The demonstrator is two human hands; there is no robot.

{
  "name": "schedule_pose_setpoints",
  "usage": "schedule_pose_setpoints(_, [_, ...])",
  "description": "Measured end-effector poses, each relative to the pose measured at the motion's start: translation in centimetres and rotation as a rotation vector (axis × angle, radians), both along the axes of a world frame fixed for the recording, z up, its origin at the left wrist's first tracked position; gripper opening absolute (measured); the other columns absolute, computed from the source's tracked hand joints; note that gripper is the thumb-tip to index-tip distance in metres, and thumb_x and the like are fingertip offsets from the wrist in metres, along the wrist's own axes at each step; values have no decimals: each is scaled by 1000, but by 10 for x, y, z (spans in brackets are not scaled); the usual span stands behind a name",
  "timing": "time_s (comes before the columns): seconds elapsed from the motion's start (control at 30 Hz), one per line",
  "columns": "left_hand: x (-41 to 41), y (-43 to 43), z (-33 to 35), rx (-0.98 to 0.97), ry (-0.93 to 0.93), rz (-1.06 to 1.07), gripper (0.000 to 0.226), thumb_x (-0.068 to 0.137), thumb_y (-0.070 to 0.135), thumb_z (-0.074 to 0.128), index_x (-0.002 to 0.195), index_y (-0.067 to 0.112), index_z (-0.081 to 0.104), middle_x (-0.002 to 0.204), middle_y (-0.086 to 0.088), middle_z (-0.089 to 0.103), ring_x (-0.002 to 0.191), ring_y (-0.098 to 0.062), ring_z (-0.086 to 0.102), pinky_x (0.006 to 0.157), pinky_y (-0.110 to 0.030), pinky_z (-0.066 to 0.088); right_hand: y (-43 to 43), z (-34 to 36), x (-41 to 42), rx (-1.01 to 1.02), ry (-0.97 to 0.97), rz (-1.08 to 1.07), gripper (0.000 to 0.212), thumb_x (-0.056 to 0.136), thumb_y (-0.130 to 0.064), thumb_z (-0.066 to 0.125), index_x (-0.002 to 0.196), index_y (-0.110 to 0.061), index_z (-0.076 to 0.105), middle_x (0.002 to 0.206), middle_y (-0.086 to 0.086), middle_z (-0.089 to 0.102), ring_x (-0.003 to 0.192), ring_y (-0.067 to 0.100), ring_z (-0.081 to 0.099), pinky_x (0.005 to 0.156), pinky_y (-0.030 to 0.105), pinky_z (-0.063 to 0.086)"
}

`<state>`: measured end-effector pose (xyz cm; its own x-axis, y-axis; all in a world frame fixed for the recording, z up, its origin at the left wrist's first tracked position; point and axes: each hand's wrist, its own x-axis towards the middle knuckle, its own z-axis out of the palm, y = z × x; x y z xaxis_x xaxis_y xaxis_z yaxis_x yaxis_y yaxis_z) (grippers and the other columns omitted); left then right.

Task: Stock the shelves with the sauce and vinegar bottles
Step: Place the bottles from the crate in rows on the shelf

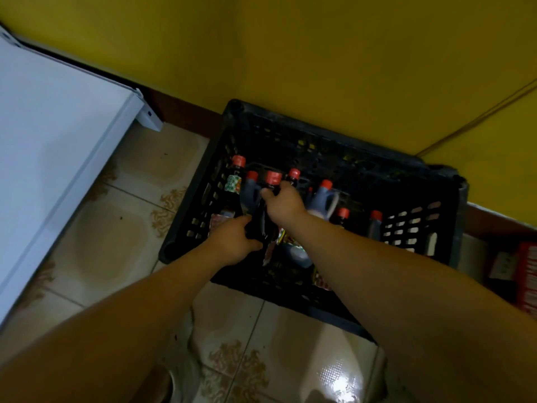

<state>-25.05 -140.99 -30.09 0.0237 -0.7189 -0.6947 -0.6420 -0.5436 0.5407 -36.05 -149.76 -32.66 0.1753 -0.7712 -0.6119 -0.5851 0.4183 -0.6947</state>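
Both hands grip one dark bottle (263, 219) in the black crate (334, 135) on the tiled floor, the right hand (286, 206) at its neck and the left hand (232, 242) lower down, so stocking looks barely begun, with several red-capped bottles (325, 196) crowding it and no shelf visible.

- Yellow wall (334, 53) fills the upper part of the view.
- Beige tiled floor (128, 228) with brown ornaments at the tile corners.
- White cabinet (49, 146), perhaps a freezer, stands along the floor's left edge.
- Red carton (527, 274) at the floor's right edge; print too blurred to read.
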Motion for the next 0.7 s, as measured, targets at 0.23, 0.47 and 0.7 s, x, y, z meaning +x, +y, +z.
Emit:
schedule_pose_setpoints(0.23, [-14, 22, 62, -202, 126, 7, 102, 72, 33, 79, 148, 36, 10, 144, -5, 36, 129, -22, 41, 105, -32, 36, 11, 104, -33, -251, 50, -189, 38, 97, -38, 51, 117, -7, 46, 70, 1, 50, 56, 15, 48, 48, 30, 36])
schedule_pose_setpoints(0.47, [-11, 37, 190, -585, 100, 131, 87, 82, 23, 72, 144, 46, 17, 138, -2, 34, 117, -19, 46, 90, -28, 40, 37, 266, -32, -461, -96, -308, 33, 94, -43, 53, 103, -12, 47, 80, 1, 52, 71, 23, 54, 51, 31, 36])
schedule_pose_setpoints(0.7, [33, 78, 337, -659, 427, 190, 81, 80, 11, 72, 142, 40, 30, 147, 3, 32, 138, -21, 29, 103, -45, 39, 85, 421, -10, -540, -350, -35, 36, 89, -25, 60, 122, -24, 45, 96, -2, 59, 85, 15, 59, 71, 32, 48])
